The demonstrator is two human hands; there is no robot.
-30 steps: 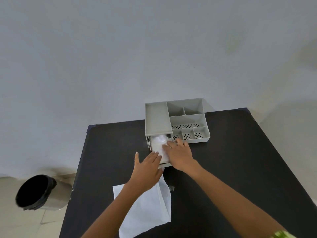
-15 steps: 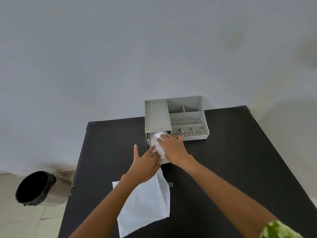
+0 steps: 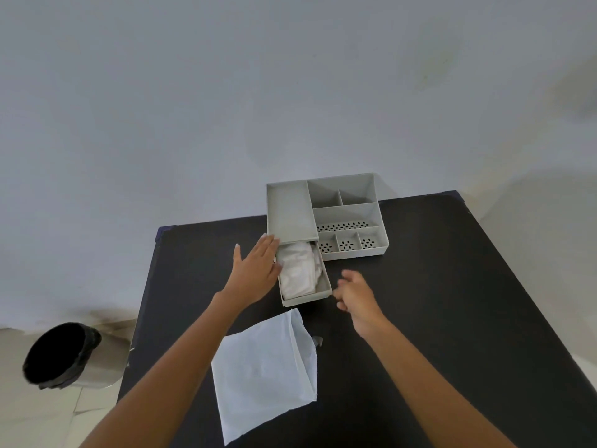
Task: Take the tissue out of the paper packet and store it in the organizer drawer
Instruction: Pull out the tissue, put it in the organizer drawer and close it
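Pale grey wall rises behind a black worktop, with a bin lined in black standing on the floor to the left. At the far edge of the worktop sits a grey organizer with open compartments on top, and its drawer is pulled out toward the person. White tissue lies crumpled inside the drawer, filling most of it. Left hand is flat with fingers extended, resting against the drawer's left wall, grasping nothing. Right hand hovers just right of the drawer front, fingers loosely curled and empty. An emptied white paper packet lies flat on the worktop between the two forearms, near the drawer
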